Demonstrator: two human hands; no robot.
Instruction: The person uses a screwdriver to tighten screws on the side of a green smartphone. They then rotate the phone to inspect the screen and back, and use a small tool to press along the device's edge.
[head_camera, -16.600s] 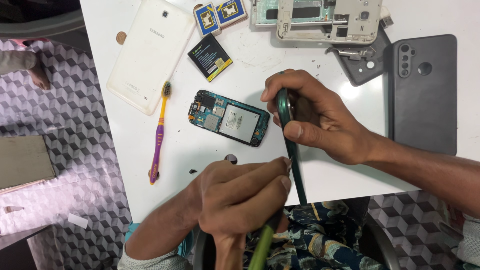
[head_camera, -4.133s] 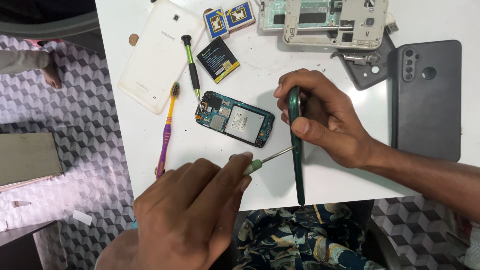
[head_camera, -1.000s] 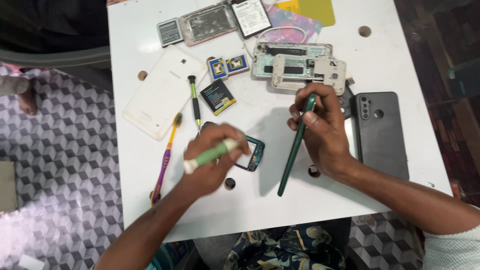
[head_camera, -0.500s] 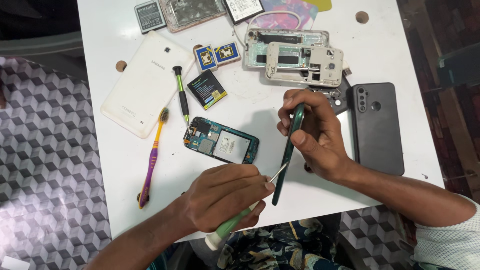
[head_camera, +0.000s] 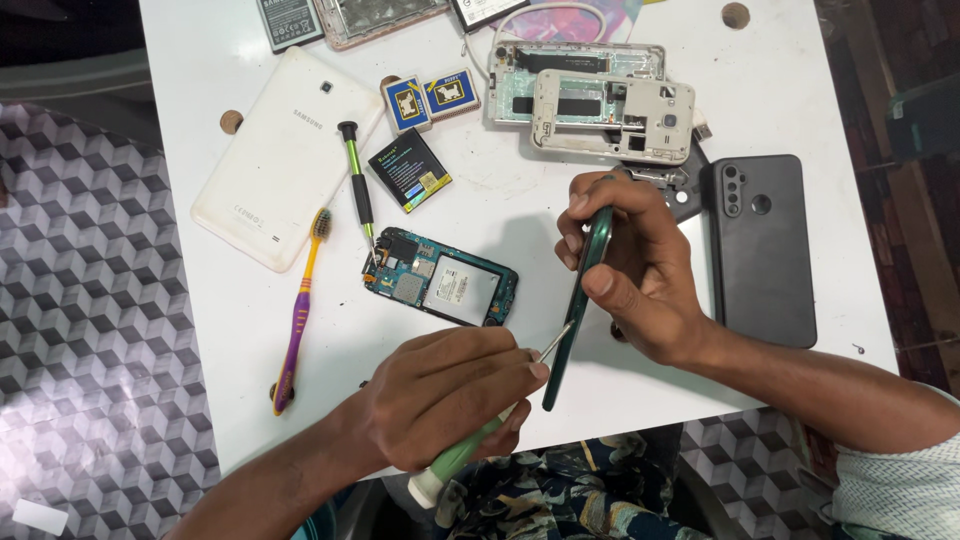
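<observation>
My right hand (head_camera: 645, 275) is gripping a dark green phone (head_camera: 578, 300) on edge above the white table (head_camera: 800, 80), while my left hand (head_camera: 450, 395) is clenched round a green screwdriver (head_camera: 480, 440), tip at the phone's edge. Looks like prying or unscrewing; next needs steady, gentle pressure.

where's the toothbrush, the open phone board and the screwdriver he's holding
toothbrush (head_camera: 297, 318), head view, on the purple handle
open phone board (head_camera: 442, 286), head view, on its middle
screwdriver (head_camera: 462, 455), head view, on the green handle below the left hand (head_camera: 440, 395)
</observation>
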